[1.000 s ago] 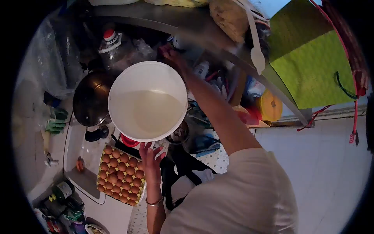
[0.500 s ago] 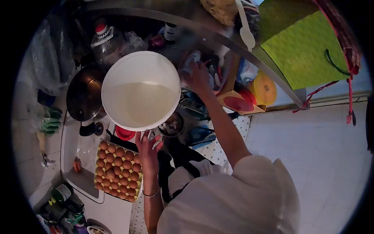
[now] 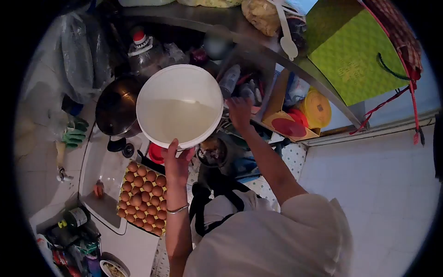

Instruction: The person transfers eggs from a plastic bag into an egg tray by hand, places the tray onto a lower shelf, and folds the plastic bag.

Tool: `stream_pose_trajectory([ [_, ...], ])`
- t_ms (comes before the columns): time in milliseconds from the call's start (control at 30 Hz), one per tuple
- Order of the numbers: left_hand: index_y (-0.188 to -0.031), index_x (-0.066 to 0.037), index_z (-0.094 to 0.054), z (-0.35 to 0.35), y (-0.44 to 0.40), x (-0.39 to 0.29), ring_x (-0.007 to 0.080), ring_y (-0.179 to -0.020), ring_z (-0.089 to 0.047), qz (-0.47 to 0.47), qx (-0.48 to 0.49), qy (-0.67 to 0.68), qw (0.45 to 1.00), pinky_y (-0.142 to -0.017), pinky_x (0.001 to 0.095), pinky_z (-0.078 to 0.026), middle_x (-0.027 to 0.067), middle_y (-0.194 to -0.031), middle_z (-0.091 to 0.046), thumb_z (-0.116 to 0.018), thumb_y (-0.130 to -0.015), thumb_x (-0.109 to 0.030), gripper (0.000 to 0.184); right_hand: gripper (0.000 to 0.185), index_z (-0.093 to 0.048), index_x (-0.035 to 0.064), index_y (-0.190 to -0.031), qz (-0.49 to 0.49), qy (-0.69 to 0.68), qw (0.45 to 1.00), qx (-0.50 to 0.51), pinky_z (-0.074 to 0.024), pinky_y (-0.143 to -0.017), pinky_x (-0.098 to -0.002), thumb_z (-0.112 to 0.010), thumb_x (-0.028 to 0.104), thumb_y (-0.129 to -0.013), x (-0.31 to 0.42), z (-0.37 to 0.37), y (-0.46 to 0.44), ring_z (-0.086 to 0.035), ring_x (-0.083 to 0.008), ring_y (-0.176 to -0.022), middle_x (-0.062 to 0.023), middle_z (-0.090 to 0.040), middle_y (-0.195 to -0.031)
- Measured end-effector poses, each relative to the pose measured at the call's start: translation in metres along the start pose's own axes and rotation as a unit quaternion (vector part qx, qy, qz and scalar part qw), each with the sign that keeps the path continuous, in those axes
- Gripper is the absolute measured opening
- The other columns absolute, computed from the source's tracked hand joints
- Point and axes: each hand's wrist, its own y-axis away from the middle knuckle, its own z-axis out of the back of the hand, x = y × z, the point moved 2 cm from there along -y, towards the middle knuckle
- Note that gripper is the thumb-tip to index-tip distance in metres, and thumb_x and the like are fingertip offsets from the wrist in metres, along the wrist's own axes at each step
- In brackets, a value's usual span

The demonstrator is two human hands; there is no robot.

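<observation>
A large white bucket (image 3: 159,87) sits tilted toward me, with a pale layer in its lower part. My left hand (image 3: 178,161) grips its near rim, thumb over the edge and fingers on the outside. At the bucket's right rim is my right hand (image 3: 239,113), fingers curled against the edge and partly hidden. Close to my left forearm lies a yellow tray of brown eggs (image 3: 143,198). Below the bucket, a red round lid (image 3: 156,153) and a dark bowl (image 3: 212,152) show in part.
A dark lidded pot (image 3: 115,106) stands left of the bucket, beside a white sink (image 3: 104,168). Behind are a large clear bottle with a red cap (image 3: 140,41) and a bin of bottles (image 3: 249,69). A metal shelf edge (image 3: 221,25) and green gift bag (image 3: 360,55) border the right.
My right hand has come back from the bin of bottles to the bucket's right rim. My left thumb now hooks over the near rim. The view has shifted slightly.
</observation>
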Motion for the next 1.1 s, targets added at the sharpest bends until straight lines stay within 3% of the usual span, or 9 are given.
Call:
stream_pose_trajectory([
  [200,-0.123,-0.011,-0.029,-0.006,0.009,-0.010,0.0289,-0.106,-0.051,-0.044,-0.065,-0.014,0.997,-0.078,0.0417,-0.055,0.0110,-0.122,-0.041,-0.062,-0.080,-0.013,0.055,0.014,-0.059,0.0123,-0.088,-0.036,-0.044,0.998,0.004,-0.0364,-0.078,-0.0396,-0.057,0.009,-0.074,0.000,-0.008,-0.003,-0.058,-0.0221,-0.082,-0.0031,-0.059,-0.078],
  [300,-0.117,-0.006,-0.048,-0.005,0.009,-0.009,0.0252,-0.103,-0.055,-0.074,-0.096,-0.037,0.992,-0.080,0.0416,-0.055,0.0096,-0.115,-0.054,-0.060,-0.081,-0.017,0.040,0.013,-0.060,0.0117,-0.087,-0.052,-0.052,0.997,0.002,-0.0372,-0.077,-0.0396,-0.056,0.008,-0.074,0.002,-0.003,-0.003,-0.057,-0.0231,-0.081,-0.0040,-0.059,-0.077],
  [500,-0.116,-0.006,-0.049,-0.018,0.008,-0.002,0.0247,-0.101,-0.056,-0.061,-0.134,-0.025,0.989,-0.079,0.0396,-0.055,0.0090,-0.113,-0.055,-0.059,-0.084,-0.018,0.036,0.016,-0.061,0.0099,-0.089,-0.043,-0.065,0.996,-0.039,-0.0398,-0.073,-0.0406,-0.055,0.007,-0.074,-0.003,-0.004,-0.008,-0.057,-0.0253,-0.081,-0.0052,-0.059,-0.078],
  [633,-0.117,-0.006,-0.049,-0.008,0.006,0.004,0.0249,-0.101,-0.056,-0.069,-0.090,-0.018,0.993,-0.080,0.0389,-0.054,0.0089,-0.113,-0.055,-0.061,-0.085,-0.022,0.037,0.009,-0.060,0.0079,-0.083,-0.043,-0.032,0.999,-0.001,-0.0420,-0.074,-0.0413,-0.062,0.008,-0.074,-0.008,-0.002,-0.003,-0.059,-0.0269,-0.079,-0.0084,-0.061,-0.077],
  [833,-0.125,-0.013,-0.028,-0.005,0.028,0.008,0.0295,-0.106,-0.051,-0.032,-0.095,0.016,0.995,-0.083,0.0400,-0.051,0.0089,-0.128,-0.038,-0.067,-0.085,-0.029,0.059,0.013,-0.062,0.0083,-0.088,-0.030,0.008,0.999,0.032,-0.0417,-0.077,-0.0420,-0.059,0.013,-0.077,-0.019,-0.011,0.005,-0.059,-0.0255,-0.084,-0.0071,-0.062,-0.081],
  [933,-0.113,-0.010,-0.051,0.036,0.067,0.005,0.0189,-0.101,-0.056,-0.054,-0.198,-0.011,0.979,-0.087,0.0389,-0.049,0.0063,-0.110,-0.057,-0.062,-0.088,-0.029,0.033,0.028,-0.065,0.0115,-0.106,-0.028,0.096,0.994,0.053,-0.0412,-0.083,-0.0428,-0.053,0.013,-0.081,-0.055,-0.046,0.028,-0.057,-0.0269,-0.095,-0.0106,-0.063,-0.099],
  [1000,-0.124,-0.008,-0.040,0.074,0.103,0.013,0.0216,-0.103,-0.055,-0.096,-0.134,-0.018,0.986,-0.088,0.0346,-0.047,0.0078,-0.118,-0.052,-0.062,-0.088,-0.027,0.047,0.021,-0.065,0.0081,-0.101,0.015,-0.098,0.995,0.016,-0.0439,-0.081,-0.0412,-0.051,0.018,-0.088,-0.044,0.044,0.025,-0.058,-0.0283,-0.091,-0.0102,-0.064,-0.099],
  [1033,-0.118,-0.005,-0.048,0.096,0.123,0.022,0.0182,-0.098,-0.056,-0.132,-0.192,-0.027,0.972,-0.088,0.0315,-0.046,0.0071,-0.109,-0.056,-0.060,-0.090,-0.022,0.035,0.021,-0.065,0.0056,-0.095,-0.062,-0.122,0.990,0.045,-0.0453,-0.075,-0.0409,-0.055,0.023,-0.088,-0.056,0.061,0.041,-0.059,-0.0288,-0.087,-0.0110,-0.064,-0.097],
  [1100,-0.117,-0.006,-0.049,0.156,0.170,0.042,0.0176,-0.101,-0.054,-0.214,-0.301,-0.115,0.922,-0.090,0.0313,-0.043,0.0061,-0.110,-0.056,-0.058,-0.090,-0.019,0.032,0.022,-0.064,0.0048,-0.091,-0.174,-0.133,0.922,0.319,-0.0460,-0.075,-0.0404,-0.059,0.026,-0.087,-0.050,0.109,0.065,-0.060,-0.0289,-0.085,-0.0137,-0.064,-0.095],
])
